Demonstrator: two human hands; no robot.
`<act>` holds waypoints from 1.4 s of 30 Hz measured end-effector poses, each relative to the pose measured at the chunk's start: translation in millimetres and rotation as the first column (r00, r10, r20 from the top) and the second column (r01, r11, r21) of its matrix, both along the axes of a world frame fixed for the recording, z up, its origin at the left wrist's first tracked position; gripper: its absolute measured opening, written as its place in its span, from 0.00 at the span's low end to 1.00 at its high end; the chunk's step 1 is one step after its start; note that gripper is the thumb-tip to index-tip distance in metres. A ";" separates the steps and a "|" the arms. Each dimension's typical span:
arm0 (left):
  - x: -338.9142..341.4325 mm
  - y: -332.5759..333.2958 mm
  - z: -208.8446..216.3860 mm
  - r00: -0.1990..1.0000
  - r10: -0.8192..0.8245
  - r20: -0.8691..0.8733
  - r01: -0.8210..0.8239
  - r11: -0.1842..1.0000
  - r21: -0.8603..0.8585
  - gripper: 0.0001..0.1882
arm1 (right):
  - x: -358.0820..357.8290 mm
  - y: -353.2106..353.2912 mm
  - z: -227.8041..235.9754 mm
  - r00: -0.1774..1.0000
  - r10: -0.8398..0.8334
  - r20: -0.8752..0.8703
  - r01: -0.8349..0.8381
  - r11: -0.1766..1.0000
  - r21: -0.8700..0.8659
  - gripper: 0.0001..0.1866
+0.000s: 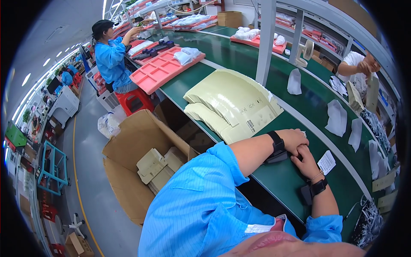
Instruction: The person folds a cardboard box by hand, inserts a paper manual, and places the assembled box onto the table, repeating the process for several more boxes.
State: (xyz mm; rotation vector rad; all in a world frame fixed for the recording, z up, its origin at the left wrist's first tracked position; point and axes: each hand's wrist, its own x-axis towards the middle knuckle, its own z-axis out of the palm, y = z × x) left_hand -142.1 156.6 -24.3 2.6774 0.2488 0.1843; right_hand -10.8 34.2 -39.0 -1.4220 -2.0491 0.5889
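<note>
Over the green worktop (278,182), left hand (292,139) against right hand (306,162)
Touching, fingers curled; cannot tell whether pinching anything. Just beside the right hand, a white printed card (327,162); beyond the left forearm, piled flat cream cartons (239,100).

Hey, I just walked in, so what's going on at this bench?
Someone in a blue smock has the left hand and right hand together over the green bench; whether they hold anything is hard to tell. A white printed card lies beside the right hand. A fanned stack of cream cartons lies past the left forearm, and more cream pieces lie in the open cardboard box. Another worker is beside a pink tray.
</note>
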 end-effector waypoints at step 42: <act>-37.7 68.6 -2.7 0.354 0.921 0.161 -0.921 0.314 0.230 0.55 | 4.9 -0.7 -3.7 0.999 0.039 0.008 -0.040 0.997 0.058 0.15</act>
